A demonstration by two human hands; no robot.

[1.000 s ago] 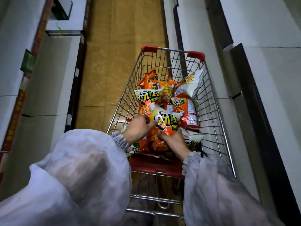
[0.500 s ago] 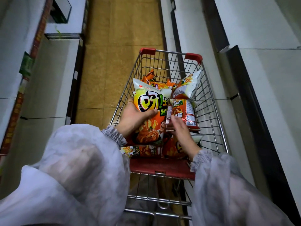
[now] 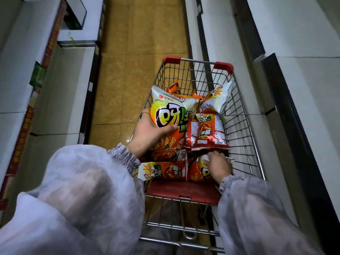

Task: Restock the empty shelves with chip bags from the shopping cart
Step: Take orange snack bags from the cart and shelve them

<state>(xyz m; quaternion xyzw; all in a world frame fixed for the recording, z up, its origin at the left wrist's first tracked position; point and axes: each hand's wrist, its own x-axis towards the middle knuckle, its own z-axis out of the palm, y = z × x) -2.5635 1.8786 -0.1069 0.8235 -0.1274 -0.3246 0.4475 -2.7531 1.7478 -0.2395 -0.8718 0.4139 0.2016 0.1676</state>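
Clearly the left hand (image 3: 149,133) gripped a yellow chip bag (image 3: 171,115) above the shopping cart (image 3: 244,126); the right hand (image 3: 218,166) reached among the near bags (image 3: 163,172), its grip unclear. A gentle hold would spare the chips.

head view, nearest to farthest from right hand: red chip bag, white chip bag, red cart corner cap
1. Red foil chip bag, just beyond right hand
2. White-and-orange chip bag, farther back
3. Red plastic corner cap, cart's far right
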